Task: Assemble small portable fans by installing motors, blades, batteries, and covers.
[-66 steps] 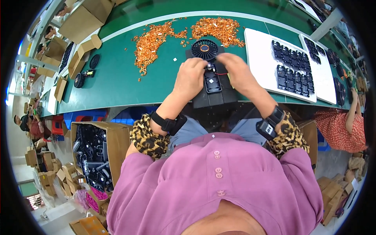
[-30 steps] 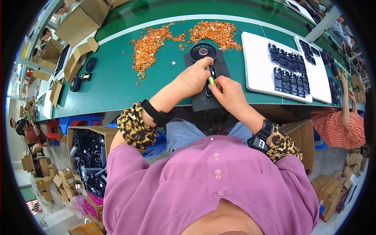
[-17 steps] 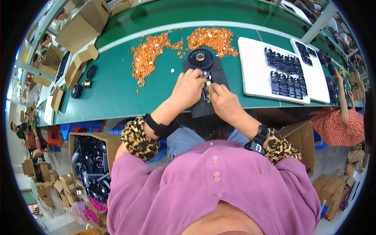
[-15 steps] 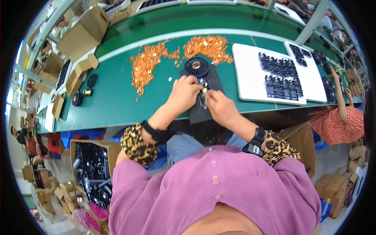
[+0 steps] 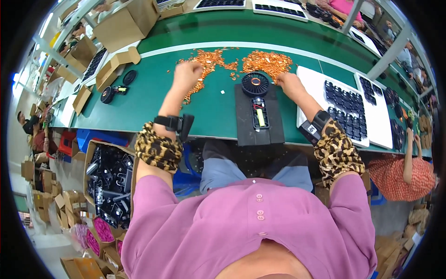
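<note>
A black handheld fan (image 5: 255,84) lies face up on a dark mat (image 5: 274,122). Its handle is uncovered and shows a yellow-green battery (image 5: 260,117) and red wires. My left hand (image 5: 187,76), its fingers curled in, is over the left pile of small copper-coloured parts (image 5: 211,57). At the right edge of the other copper-coloured pile (image 5: 264,60), my right hand (image 5: 291,86) has its fingertips pressed together at the parts. Whatever either hand pinches is too small or hidden. Neither hand touches the fan.
White trays (image 5: 310,100) with rows of black parts stand on the right. Another fan (image 5: 108,95) and a black round cover (image 5: 130,77) lie at the left. A carton of black parts (image 5: 109,181) sits below the table edge. A co-worker's arm (image 5: 409,158) is at far right.
Both hands have left the fan's handle and moved apart, the left to the left pile, the right to the right pile. The battery now shows uncovered. The view has shifted somewhat.
</note>
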Demonstrator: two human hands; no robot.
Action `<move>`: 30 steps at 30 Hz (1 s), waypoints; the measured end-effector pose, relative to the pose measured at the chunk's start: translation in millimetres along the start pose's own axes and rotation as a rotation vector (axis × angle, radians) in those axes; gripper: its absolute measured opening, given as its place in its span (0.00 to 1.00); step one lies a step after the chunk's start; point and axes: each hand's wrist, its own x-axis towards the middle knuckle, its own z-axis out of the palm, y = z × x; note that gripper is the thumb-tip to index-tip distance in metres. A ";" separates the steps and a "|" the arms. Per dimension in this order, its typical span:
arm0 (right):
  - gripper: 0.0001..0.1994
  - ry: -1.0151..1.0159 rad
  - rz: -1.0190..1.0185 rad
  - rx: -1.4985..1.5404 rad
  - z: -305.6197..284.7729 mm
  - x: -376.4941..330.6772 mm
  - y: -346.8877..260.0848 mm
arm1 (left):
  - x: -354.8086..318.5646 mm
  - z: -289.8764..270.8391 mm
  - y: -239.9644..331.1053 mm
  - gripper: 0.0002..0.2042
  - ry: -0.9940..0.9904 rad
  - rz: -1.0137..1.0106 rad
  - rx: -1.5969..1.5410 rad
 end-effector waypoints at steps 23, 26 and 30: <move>0.08 0.159 0.091 0.047 -13.0 -27.7 -18.9 | 13.8 95.6 32.0 0.06 -0.384 0.216 0.240; 0.07 0.005 0.195 0.477 -19.3 -45.2 -22.7 | -14.8 70.3 42.5 0.06 -0.259 0.076 -0.018; 0.05 0.024 0.124 0.765 -19.4 -62.6 -29.9 | -49.5 41.6 87.8 0.07 -0.263 -0.202 -0.358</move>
